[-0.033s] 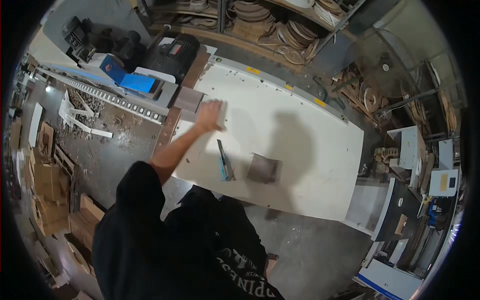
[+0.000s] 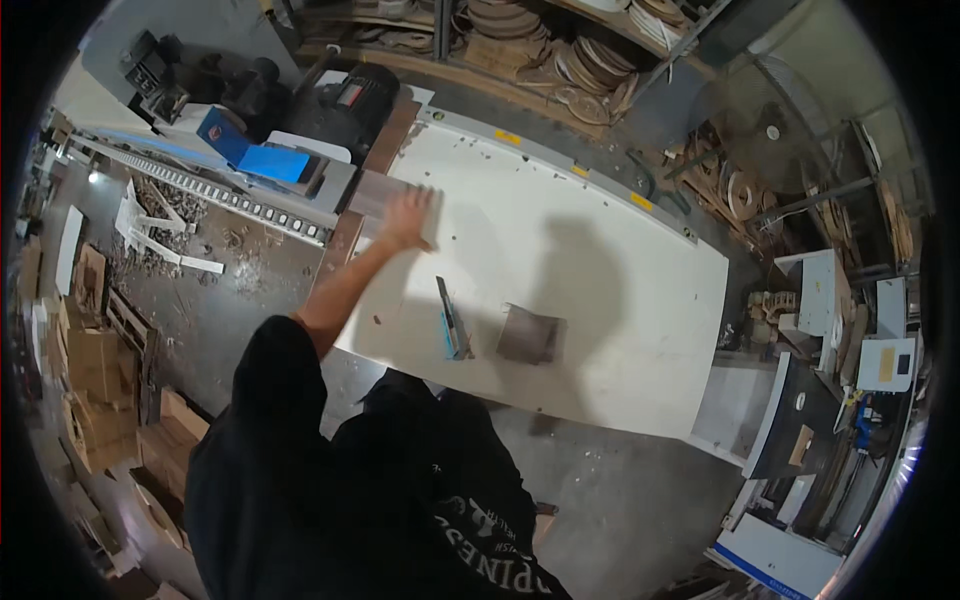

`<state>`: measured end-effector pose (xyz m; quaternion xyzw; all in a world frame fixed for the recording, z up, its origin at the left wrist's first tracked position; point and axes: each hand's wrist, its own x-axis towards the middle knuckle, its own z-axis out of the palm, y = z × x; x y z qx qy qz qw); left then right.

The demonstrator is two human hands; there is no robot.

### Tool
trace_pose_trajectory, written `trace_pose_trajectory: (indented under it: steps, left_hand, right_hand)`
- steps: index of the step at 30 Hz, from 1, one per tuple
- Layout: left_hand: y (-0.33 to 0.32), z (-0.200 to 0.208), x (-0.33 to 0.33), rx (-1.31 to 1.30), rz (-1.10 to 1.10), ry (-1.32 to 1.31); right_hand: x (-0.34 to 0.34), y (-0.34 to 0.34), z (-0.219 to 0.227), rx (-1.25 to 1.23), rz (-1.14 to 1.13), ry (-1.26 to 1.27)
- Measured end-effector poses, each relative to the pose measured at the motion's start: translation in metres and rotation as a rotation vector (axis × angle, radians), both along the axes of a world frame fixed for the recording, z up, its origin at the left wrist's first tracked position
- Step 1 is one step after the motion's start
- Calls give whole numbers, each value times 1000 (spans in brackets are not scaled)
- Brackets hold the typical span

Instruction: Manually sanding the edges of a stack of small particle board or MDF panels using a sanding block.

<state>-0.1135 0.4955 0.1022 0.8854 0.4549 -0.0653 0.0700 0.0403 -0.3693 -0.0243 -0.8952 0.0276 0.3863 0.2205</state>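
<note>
My left hand reaches out over the white table at its left end. Its fingers are spread, and it lies palm down at the right edge of a flat greyish-brown panel; whether it presses on the panel I cannot tell. That panel lies against the machine's edge. Nearer to me on the tabletop rests what looks like a utility knife with a light-blue handle and dark upper part. To its right lies a square brown piece. My right hand is out of the picture.
At the left stands a machine with a blue cover and a black motor. A long metal rail borders the white table at the back. Cardboard boxes stand lower left; shelves with coiled strips are behind.
My left hand has moved a little to the left, closer to the machine, and its fingers look more spread. The knife and the square brown piece stay in place on the table.
</note>
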Motion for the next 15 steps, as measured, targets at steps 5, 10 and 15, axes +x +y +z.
trace_pose_trajectory:
  steps: [5,10,15]
  left_hand:
    - [87,4,-70,54,-202,415]
    - [96,-1,-65,-69,-202,130]
    - [55,-23,-66,-133,-211,165]
  right_hand:
    - [-11,9,15,151,36,149]
    - [-15,49,28,285,241,44]
    - [-61,88,62,273,-82,-148]
